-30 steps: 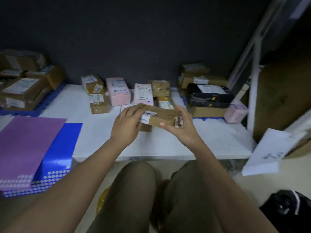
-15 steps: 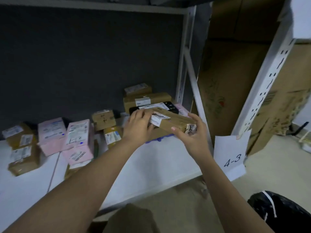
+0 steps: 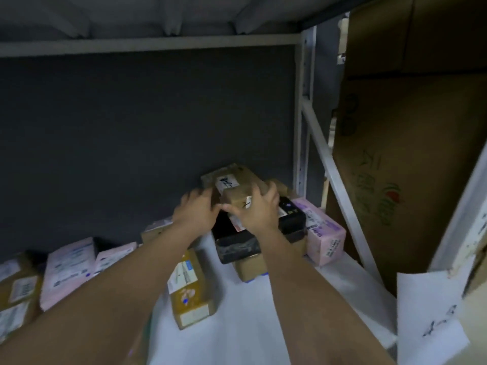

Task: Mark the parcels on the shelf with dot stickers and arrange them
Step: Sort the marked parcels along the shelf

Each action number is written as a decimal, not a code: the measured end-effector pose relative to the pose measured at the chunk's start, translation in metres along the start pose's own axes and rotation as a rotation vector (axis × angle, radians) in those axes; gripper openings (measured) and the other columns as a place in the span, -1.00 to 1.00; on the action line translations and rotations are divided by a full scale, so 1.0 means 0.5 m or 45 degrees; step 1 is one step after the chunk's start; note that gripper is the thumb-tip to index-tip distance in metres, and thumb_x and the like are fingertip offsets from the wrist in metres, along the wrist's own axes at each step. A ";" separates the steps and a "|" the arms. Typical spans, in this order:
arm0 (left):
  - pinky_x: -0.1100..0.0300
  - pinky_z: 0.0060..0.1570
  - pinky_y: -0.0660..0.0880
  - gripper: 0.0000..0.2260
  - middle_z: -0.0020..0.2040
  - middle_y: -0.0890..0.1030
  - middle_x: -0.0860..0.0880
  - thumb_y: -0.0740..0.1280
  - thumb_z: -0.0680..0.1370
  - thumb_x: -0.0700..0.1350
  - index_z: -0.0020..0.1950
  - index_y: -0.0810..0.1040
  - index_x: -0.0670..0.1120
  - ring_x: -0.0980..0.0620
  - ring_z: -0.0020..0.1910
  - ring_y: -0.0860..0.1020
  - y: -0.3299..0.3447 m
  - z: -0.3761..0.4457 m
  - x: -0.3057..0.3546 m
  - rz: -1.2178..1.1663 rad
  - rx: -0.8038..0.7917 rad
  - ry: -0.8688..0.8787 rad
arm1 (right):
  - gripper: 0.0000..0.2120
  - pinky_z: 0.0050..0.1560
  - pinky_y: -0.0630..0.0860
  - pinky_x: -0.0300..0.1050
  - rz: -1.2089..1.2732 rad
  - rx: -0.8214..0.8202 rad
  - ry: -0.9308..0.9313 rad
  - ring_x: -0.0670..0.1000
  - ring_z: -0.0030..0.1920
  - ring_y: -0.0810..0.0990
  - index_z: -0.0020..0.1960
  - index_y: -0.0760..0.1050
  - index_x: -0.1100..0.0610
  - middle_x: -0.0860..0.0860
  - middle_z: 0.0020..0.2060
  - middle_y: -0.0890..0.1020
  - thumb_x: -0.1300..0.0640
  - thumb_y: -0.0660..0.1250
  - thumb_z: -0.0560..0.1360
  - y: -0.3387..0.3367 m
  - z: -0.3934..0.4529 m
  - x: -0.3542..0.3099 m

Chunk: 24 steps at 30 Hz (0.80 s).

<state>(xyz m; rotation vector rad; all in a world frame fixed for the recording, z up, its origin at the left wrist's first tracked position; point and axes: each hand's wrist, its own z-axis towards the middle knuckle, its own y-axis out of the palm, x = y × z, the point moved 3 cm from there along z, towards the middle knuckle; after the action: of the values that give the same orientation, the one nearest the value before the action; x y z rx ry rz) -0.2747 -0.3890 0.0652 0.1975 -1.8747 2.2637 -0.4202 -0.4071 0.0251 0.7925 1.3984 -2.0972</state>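
Lower centre: white shelf board (image 3: 245, 320) bearing a yellow-brown parcel (image 3: 191, 288). Mid-frame, right of centre: black parcel (image 3: 237, 242) beside a pink parcel (image 3: 322, 233). Above these: right hand (image 3: 259, 209) gripping a small brown parcel (image 3: 237, 197) atop the stack; left hand (image 3: 196, 210) spread, touching its left end.

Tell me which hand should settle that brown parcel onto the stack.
Right, probably. The right hand grips the brown parcel over the black parcel; the left hand only rests at its end.
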 end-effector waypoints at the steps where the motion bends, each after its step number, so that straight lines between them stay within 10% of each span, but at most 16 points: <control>1: -0.09 0.31 0.31 -0.56 0.41 0.30 -0.14 0.16 0.62 0.04 0.48 0.21 0.01 -0.21 0.40 0.23 -0.002 -0.009 -0.005 0.005 -0.010 -0.003 | -0.07 0.47 -0.01 0.15 -0.069 -0.053 -0.018 0.22 0.51 -0.09 0.53 0.09 0.01 0.17 0.53 -0.06 -0.41 0.32 0.34 0.004 -0.005 -0.001; 15: -0.07 0.13 0.48 -0.70 0.24 0.50 -0.11 0.18 0.54 -0.07 0.23 0.51 -0.02 -0.19 0.16 0.47 -0.040 -0.306 -0.212 -0.154 -0.114 -0.146 | -0.56 0.35 0.23 -0.06 0.109 -0.128 -0.352 0.10 0.45 0.12 0.35 0.38 0.08 0.10 0.43 0.21 0.05 0.36 0.51 0.016 -0.336 -0.113; 24: 0.03 0.25 0.36 -0.64 0.34 0.40 -0.14 0.20 0.58 -0.16 0.39 0.40 -0.03 -0.16 0.29 0.32 0.026 -0.383 -0.332 -0.176 -0.148 -0.207 | 0.08 0.41 0.19 0.13 -0.284 -0.593 0.162 0.23 0.44 0.10 0.53 -0.18 0.09 0.17 0.44 0.12 -0.26 0.45 0.34 0.246 -0.378 -0.048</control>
<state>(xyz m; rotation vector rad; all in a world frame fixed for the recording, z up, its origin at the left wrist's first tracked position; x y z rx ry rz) -0.1122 -0.2140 -0.0209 0.4911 -1.9968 2.0963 -0.2833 -0.2724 -0.0952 0.6055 2.0242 -1.7805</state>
